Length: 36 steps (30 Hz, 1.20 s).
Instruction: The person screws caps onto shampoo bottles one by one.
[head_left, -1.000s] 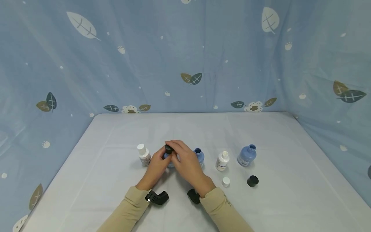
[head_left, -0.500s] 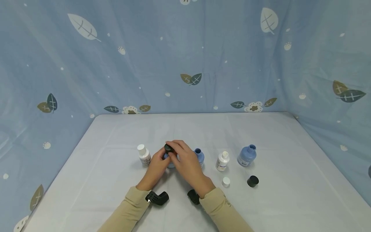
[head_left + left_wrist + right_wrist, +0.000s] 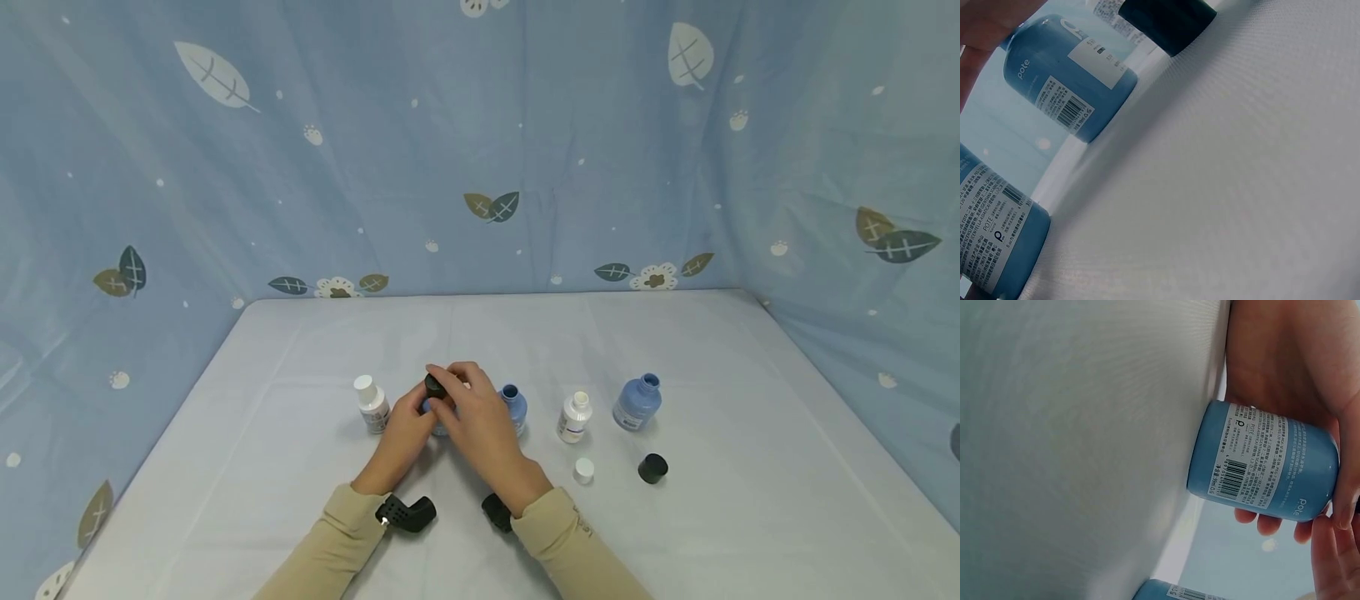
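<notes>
The left hand (image 3: 397, 437) grips the blue bottle (image 3: 1260, 459), apparently to steady it, while the right hand (image 3: 486, 429) pinches the black cap (image 3: 434, 387) on top.

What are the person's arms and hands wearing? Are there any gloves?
No gloves: the left hand and right hand are bare. Long tan cloth sleeves reach both wrists, with small dark markings near the right cuff. At each wrist sits a chunky black device; the left one has little holes.

Blue leaf-print cloth (image 3: 420, 150) hung around a white table (image 3: 750, 525) marks a curtained-off work nook, the room beyond hidden.
</notes>
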Tool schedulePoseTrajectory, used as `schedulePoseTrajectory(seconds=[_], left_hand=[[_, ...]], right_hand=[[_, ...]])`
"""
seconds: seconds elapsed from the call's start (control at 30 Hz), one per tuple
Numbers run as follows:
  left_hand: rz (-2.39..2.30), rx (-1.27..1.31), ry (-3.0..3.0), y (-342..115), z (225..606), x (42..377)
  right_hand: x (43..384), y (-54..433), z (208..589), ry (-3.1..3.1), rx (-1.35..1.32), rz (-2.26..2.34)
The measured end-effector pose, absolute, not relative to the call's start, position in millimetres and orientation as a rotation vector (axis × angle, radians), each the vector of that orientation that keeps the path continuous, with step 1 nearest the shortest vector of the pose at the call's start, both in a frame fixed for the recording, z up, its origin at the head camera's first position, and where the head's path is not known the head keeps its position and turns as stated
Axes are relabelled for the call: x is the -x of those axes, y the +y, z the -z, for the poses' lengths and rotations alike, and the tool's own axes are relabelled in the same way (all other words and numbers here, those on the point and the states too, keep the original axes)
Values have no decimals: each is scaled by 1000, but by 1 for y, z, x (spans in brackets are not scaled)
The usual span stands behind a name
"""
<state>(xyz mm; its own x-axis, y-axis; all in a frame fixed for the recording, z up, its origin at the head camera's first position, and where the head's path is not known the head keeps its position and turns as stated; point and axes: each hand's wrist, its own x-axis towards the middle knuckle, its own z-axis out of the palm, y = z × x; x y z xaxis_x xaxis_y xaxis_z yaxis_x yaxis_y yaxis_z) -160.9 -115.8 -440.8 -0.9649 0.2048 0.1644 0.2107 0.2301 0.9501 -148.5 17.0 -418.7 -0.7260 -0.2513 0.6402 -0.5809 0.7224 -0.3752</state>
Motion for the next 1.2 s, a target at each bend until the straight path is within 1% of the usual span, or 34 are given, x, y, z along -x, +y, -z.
schedulePoseTrajectory(seconds=[0.17,0.4,0.67,0.93,1.2], left_hand=[[1915,421,-2448,-117,444,162],[1940,464,-2429,-116,442,163],[1894,435,-2456,-115,438,160],[1889,439,-2418,-118,466,175],[1910,435,-2411,-119,467,174]], right_hand=[[148,17,419,-2382,-646,-780],[147,22,410,-2414,-696,-846],[148,25,409,-2417,-804,-896],[151,25,412,-2376,-820,-913],[151,25,415,-2344,-825,-936]])
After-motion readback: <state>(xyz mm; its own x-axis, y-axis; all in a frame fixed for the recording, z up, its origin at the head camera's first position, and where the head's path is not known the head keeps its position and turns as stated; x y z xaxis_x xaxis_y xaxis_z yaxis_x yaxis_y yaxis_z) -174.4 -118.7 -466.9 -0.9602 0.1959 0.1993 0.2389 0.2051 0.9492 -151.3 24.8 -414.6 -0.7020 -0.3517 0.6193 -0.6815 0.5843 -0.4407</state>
